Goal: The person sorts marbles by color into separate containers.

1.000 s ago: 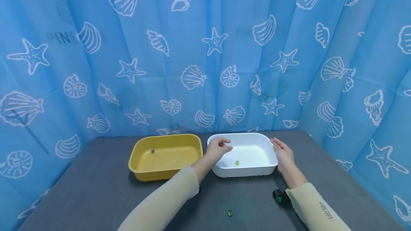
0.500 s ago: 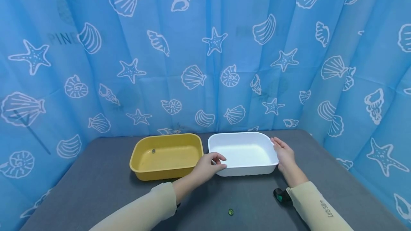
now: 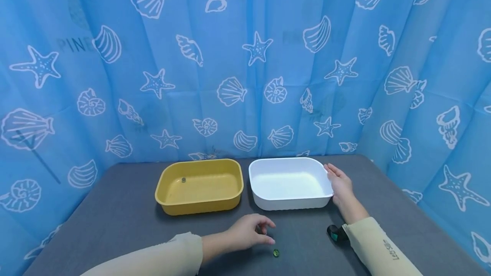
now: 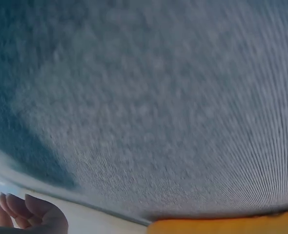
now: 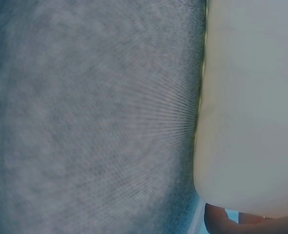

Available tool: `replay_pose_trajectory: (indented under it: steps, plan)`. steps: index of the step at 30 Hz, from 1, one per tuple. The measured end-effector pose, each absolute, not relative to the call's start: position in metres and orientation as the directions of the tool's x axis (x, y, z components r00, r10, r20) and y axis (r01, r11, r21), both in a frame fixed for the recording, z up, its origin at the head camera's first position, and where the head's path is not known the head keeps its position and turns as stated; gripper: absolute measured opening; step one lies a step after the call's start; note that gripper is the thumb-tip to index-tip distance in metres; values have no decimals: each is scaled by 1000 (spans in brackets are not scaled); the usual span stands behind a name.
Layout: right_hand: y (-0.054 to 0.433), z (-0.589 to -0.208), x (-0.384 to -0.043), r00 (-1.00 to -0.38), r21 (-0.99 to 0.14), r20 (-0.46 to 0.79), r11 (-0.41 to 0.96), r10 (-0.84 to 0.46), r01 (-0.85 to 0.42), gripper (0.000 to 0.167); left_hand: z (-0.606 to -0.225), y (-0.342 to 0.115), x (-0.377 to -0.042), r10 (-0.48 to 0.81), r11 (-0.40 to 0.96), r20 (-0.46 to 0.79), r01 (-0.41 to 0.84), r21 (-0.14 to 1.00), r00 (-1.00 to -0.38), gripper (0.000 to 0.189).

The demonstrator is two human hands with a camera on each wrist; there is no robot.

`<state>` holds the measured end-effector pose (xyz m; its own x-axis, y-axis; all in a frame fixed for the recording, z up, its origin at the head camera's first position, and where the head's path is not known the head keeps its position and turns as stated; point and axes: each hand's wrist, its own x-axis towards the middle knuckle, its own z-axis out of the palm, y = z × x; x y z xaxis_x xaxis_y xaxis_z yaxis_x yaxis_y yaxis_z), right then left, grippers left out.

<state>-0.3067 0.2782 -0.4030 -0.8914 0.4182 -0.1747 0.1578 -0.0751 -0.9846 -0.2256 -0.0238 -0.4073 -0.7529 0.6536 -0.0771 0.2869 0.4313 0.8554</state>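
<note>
My left hand [image 3: 251,233] hovers low over the grey table, thumb and fingers apart and bent, with nothing seen between them. Just beyond the thumb tip lies a small round green see-through piece [image 3: 276,253], perhaps a button or bead. My right hand [image 3: 340,185] touches the right outer side of the white tub [image 3: 291,203], fingers extended along its wall. In the right wrist view, fingers [image 5: 215,219] show at the corner of the tub. The left wrist view catches only part of the left hand [image 4: 41,214].
A yellow tub [image 3: 199,208] stands left of the white one, with a small grey round piece [image 3: 183,179] on its floor. A black wrist device [image 3: 336,233] sits under the right sleeve. A blue shell-print curtain [image 3: 245,76] hangs behind the table.
My left hand has moved from over the white tub down towards me, to the green piece on the table. A yellow-green piece earlier inside the white tub is out of sight. The right hand stays put.
</note>
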Motion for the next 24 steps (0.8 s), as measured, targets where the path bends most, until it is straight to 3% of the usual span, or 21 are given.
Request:
replay_pose_trajectory:
  steps: [7,14,24]
  plan:
    - [278,-402,-307,-894,-984,-177,-85,412,155,48,-414,-20,-223,681,538,-89,414,734,-727,32]
    - [278,-402,-305,-895,-983,-185,-90,406,162,48,-421,-17,-224,717,558,-137,445,701,-683,30]
    - [279,-402,-307,-891,-983,-181,-95,415,156,48,-419,-12,-223,717,574,-155,448,686,-680,25]
